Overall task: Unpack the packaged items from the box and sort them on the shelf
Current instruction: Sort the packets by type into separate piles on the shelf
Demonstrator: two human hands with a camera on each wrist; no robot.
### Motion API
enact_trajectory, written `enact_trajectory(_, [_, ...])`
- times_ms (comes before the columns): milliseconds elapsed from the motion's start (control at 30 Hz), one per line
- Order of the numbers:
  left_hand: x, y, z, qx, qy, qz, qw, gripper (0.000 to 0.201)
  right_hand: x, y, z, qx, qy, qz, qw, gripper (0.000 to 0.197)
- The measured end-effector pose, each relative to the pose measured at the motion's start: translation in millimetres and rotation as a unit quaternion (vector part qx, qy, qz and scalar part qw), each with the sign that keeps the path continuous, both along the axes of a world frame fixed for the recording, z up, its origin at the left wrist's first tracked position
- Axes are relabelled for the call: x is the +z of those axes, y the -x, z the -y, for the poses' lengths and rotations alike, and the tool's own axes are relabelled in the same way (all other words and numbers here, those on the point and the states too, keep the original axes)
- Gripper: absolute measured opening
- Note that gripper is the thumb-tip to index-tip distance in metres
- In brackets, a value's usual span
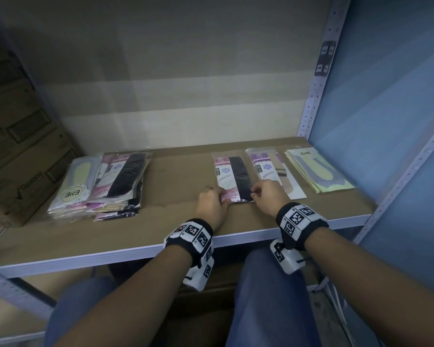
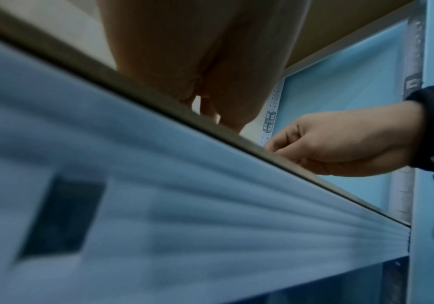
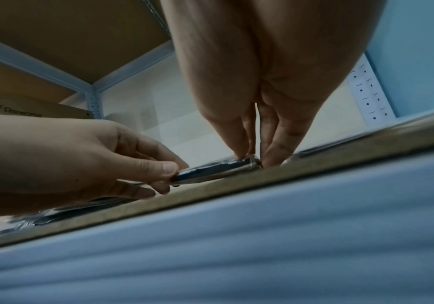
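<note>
- black pack (image 1: 233,179) is lying mid-shelf (image 1: 181,236), beside the purple pack (image 1: 268,171).
- left hand (image 1: 212,204) and right hand (image 1: 269,196) are pinching its near corners.
- slick film could be slipping, skewing it onto its neighbour.

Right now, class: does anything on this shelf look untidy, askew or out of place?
Yes. The mixed pile at the shelf's left is splayed, packs overlapping at different angles, some upside down. On the right, three sorted stacks lie neatly side by side; the left hand and right hand pinch the near corners of the black-sock pack. No damage shows.
</note>
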State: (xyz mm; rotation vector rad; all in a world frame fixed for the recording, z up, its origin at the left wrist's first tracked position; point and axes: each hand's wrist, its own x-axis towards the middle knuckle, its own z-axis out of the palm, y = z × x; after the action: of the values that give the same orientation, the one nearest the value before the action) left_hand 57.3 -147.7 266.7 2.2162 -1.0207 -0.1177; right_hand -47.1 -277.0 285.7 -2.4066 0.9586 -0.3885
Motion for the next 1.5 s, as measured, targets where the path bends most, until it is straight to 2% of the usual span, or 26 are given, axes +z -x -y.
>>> enact_trajectory(367, [12, -8, -9, -0.034, -0.035, 0.004, 0.999, 0.031, 13, -1, -13, 0.003, 0.033, -0.027, 0.999, 0.021])
enact_trajectory(533, [36, -36, -29, -0.018, -0.010, 0.011, 1.000, 0.034, 31, -13, -21, 0.010, 0.031, 0.018, 0.999, 0.025])
enact_trajectory(833, [70, -92, -92, 0.059, 0.032, 0.039, 0.997, 0.033, 52, -67, -60, 0.066, 0.057, 0.055, 0.995, 0.020])
enact_trajectory(1067, [77, -139, -153, 0.135, 0.041, 0.026, 0.990, 0.026, 53, -113, -103, 0.112, 0.003, 0.079, 0.991, 0.017])
enact_trajectory(1400, [47, -188, -241, 0.276, 0.031, -0.042, 0.960, 0.033, 45, -173, -164, 0.130, -0.062, 0.044, 0.989, 0.012])
enact_trajectory(1500, [36, -198, -257, 0.303, 0.005, -0.050, 0.952, 0.039, 42, -186, -176, 0.127, -0.088, 0.023, 0.988, 0.021])
